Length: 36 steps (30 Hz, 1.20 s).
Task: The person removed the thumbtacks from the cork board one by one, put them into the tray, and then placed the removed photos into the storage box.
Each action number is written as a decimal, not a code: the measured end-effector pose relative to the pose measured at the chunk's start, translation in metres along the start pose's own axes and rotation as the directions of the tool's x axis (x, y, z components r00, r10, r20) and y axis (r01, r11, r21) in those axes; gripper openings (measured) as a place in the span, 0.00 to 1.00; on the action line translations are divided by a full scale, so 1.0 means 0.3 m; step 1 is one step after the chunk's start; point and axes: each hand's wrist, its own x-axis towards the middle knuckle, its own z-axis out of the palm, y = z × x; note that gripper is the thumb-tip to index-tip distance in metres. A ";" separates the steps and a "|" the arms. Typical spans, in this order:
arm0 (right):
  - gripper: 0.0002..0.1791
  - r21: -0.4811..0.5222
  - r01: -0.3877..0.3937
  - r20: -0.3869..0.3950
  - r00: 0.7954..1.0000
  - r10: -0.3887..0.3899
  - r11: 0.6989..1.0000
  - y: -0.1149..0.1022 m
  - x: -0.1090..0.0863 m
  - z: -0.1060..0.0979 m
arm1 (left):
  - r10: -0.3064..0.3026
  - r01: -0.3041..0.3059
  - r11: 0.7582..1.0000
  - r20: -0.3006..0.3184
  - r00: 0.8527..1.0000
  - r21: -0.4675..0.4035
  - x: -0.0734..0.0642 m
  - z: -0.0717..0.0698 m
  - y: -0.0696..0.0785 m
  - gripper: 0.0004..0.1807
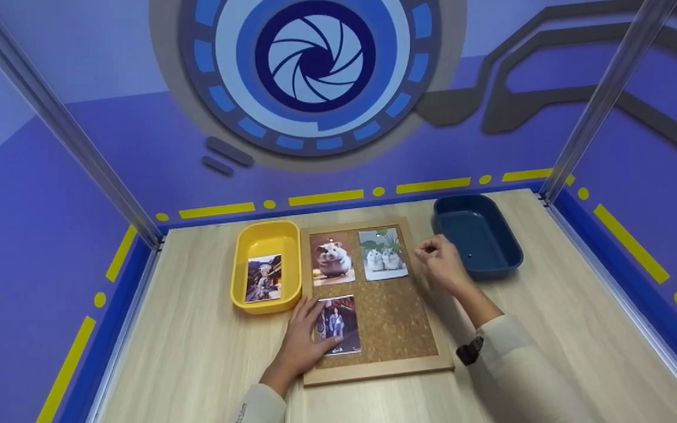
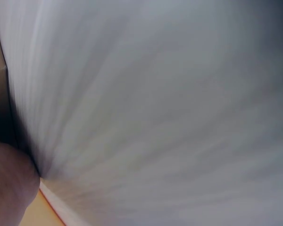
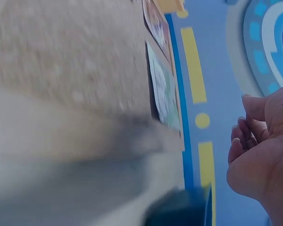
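My left hand (image 1: 302, 341) lies on the left edge of a framed cork board (image 1: 397, 329), fingers extended. Its thumb rests on a photo of a standing person (image 1: 347, 320) at the lower left. Two photos sit above on the cork: one hamster (image 1: 334, 264) at left, a pair of hamsters (image 1: 385, 264) at right. My right hand (image 1: 441, 264) hovers between the board and a dark blue tray (image 1: 506, 235). In the right wrist view, thumb and index finger of that hand (image 3: 269, 141) meet at the tips; anything between them is too small or hidden.
A yellow tray (image 1: 238, 264) at the board's left holds another photo (image 1: 264, 279). A tiny shiny thing (image 1: 470, 255) lies in the blue tray. A patterned wall (image 1: 327, 182) stands behind the wooden table (image 1: 197, 341). Grey cloth (image 2: 155, 94) fills most of the left wrist view.
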 end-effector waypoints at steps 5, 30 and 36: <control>0.08 -0.042 -0.005 -0.025 1.000 0.003 0.999 0.048 0.037 -0.077 | 0.004 -0.004 1.000 -0.004 1.000 -0.003 0.003 -0.004 -0.005 0.53; 0.09 -0.411 -0.132 0.036 0.986 0.160 0.902 0.240 0.159 -0.311 | -0.015 0.015 1.000 0.006 1.000 0.004 -0.003 0.002 -0.001 0.53; 0.18 -0.543 -0.123 0.099 0.973 0.209 0.831 0.257 0.186 -0.326 | 0.000 0.000 1.000 0.003 1.000 0.011 0.001 0.000 -0.003 0.52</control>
